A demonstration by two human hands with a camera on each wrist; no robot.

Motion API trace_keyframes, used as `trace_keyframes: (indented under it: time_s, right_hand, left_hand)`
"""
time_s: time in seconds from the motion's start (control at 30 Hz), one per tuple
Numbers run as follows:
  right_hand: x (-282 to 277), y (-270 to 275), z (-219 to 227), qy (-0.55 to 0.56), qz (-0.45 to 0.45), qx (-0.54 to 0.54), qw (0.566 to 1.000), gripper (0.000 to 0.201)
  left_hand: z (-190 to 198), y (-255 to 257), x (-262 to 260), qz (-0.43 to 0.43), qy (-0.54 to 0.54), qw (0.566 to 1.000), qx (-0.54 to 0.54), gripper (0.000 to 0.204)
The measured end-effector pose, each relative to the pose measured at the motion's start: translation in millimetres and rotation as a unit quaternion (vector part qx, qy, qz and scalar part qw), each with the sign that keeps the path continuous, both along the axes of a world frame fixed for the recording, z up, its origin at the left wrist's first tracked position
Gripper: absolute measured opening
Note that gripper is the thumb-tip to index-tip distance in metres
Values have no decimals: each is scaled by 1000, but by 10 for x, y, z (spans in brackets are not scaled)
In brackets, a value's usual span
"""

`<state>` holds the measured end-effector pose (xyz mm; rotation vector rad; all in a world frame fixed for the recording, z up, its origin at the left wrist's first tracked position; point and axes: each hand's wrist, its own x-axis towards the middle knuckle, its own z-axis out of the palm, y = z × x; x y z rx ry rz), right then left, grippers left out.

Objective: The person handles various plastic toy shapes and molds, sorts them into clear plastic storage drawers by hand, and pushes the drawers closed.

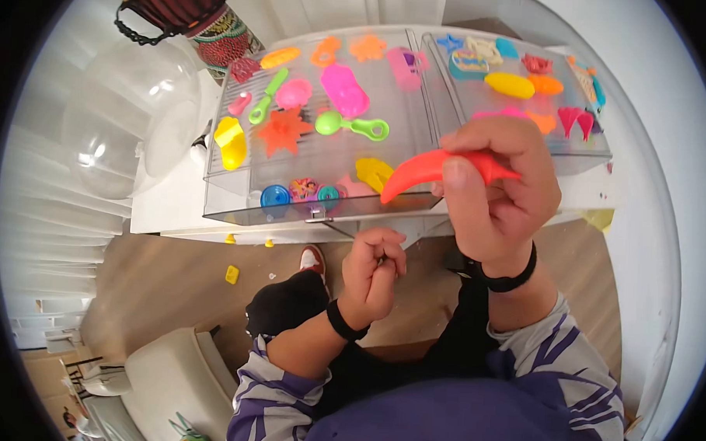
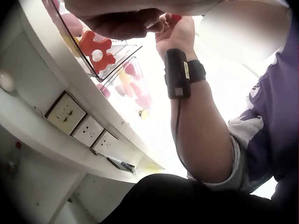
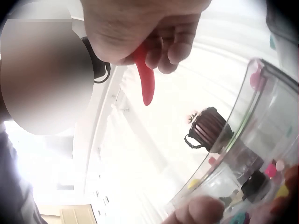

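My right hand (image 1: 513,199) pinches a red toy chili pepper (image 1: 418,174) between thumb and fingers, above the front of the clear trays. Its curved tip points left in the head view and hangs down below the fingers in the right wrist view (image 3: 147,86). Lower and to the left, in front of the tray edge, my left hand (image 1: 373,274) hangs with loosely curled fingers and nothing visible in it. A yellow toy (image 1: 374,174) lies in the tray just behind the pepper's tip.
The left clear tray (image 1: 271,218) bears several toys, among them a green spoon (image 1: 352,126), an orange-red spiky shape (image 1: 284,131) and a pink toy (image 1: 344,90). More toys, including a yellow one (image 1: 509,85), lie in the right tray (image 1: 580,162). A drum (image 1: 223,41) stands behind, at left.
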<state>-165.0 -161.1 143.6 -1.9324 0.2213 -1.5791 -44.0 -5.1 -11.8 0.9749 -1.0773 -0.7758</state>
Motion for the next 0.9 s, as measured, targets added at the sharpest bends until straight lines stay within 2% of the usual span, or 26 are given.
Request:
trace_keyframes:
  time_s: [0.07, 0.1, 0.13, 0.2, 0.4, 0.53, 0.63, 0.7, 0.83, 0.9]
  right_hand:
    - [7, -61, 86, 24, -17, 47, 998, 19]
    - [-25, -157, 156, 100, -22, 16, 995, 16]
    - [-18, -167, 180, 101, -20, 10, 995, 16]
    - [-5, -175, 191, 184, 18, 79, 980, 15]
    - [18, -304, 76, 286, 23, -4, 958, 28]
    - [20, -304, 129, 322, 4, 29, 946, 31]
    - [86, -359, 136, 275, 9, 26, 961, 29]
    - [143, -403, 111, 271, 0, -33, 962, 29]
    - [200, -429, -25, 292, 24, -43, 955, 30]
    - [186, -444, -91, 315, -24, -110, 942, 33]
  left_hand:
    - [-6, -23, -22, 4, -19, 1000, 19, 43]
    - [-19, -5, -47, -2, -8, 999, 32, 43]
    - [-35, 1, -56, 0, -7, 1000, 27, 43]
    - [-4, -15, -57, -5, -36, 999, 39, 42]
    - [27, -37, -56, -16, -66, 997, 36, 41]
    - [8, -58, -56, -17, -74, 997, 25, 41]
    - [-18, -76, -66, -14, -80, 996, 22, 41]
    - [-37, -92, -59, -12, -80, 997, 16, 41]
    - [-59, -70, -53, -14, -84, 996, 23, 42]
    - [-31, -60, -46, -19, -98, 995, 21, 42]
